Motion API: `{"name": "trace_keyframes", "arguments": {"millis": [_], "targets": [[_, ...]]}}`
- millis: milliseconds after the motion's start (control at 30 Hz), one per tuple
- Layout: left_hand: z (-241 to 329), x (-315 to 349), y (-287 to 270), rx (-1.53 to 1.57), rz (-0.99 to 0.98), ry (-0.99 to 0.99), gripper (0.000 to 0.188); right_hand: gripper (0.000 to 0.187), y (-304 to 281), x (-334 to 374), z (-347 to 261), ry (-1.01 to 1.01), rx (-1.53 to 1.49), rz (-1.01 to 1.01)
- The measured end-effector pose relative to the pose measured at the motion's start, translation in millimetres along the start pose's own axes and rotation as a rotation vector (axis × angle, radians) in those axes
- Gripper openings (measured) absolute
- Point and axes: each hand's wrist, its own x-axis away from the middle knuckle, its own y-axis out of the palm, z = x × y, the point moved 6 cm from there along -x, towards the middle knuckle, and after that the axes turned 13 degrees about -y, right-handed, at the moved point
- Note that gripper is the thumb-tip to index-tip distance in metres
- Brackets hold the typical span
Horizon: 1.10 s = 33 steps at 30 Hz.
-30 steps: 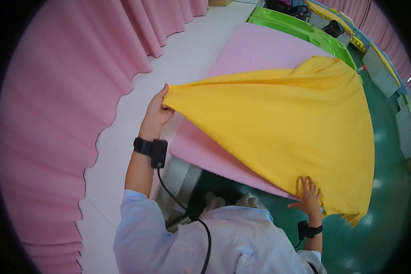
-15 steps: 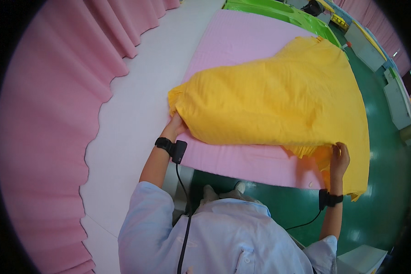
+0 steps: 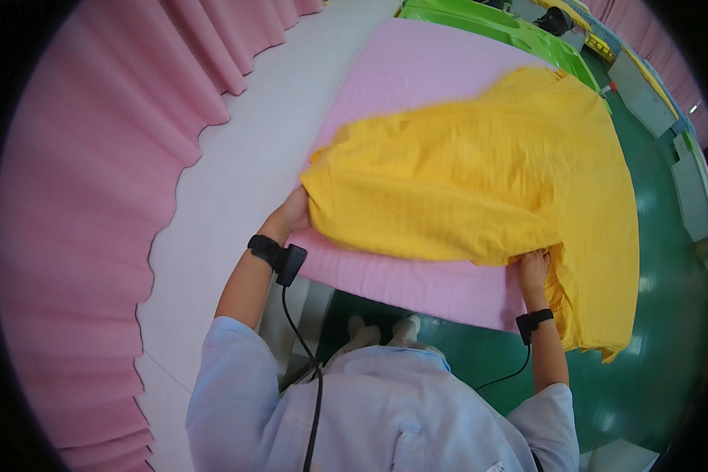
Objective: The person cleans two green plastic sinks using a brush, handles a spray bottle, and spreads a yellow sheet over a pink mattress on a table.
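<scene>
A large yellow cloth (image 3: 448, 173) lies bunched and wrinkled across a pink mattress (image 3: 401, 283), its right part hanging over the mattress's right side. At the cloth's left end, my left hand (image 3: 294, 211) grips the edge, with the fingertips partly under the fabric. My right hand (image 3: 533, 267) is at the near edge, right of the middle, where its fingers are closed on the cloth's border. Beside that hand, loose folds (image 3: 558, 307) drop toward the mattress's near right corner. Each wrist wears a black strap with a small box and a cable.
A green plastic bed frame (image 3: 519, 31) shows at the far end of the mattress. Pink curtains (image 3: 110, 197) hang along the left, over a pale surface (image 3: 220, 181). The green floor (image 3: 669, 299) runs down the right, with white cabinets (image 3: 643, 94) beyond.
My right hand has moved left along the near edge, off the hanging corner. My left hand has shifted slightly left, and the cloth's left end has been drawn a little nearer.
</scene>
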Motion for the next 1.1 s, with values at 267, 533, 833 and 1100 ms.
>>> {"name": "trace_keyframes", "arguments": {"millis": [267, 533, 833, 1100], "targets": [[65, 107, -59, -0.187, 0.029, 0.102, 0.053, 0.03, -111, 60, -159, -0.458, -0.598, -0.366], [54, 91, -118, -0.286, 0.118, -0.121, 0.043, 0.033, -111, 110, -203, -0.153, -1.347, -0.407], [-68, 43, -191, -0.189, 0.249, -0.093, 0.049, 0.014, 15, 141, -227, 0.34, -1.253, -0.443], [-62, 80, -153, -0.816, 0.405, 0.111, 0.052, 0.047, 31, 140, -213, 0.105, -0.834, -0.453]]}}
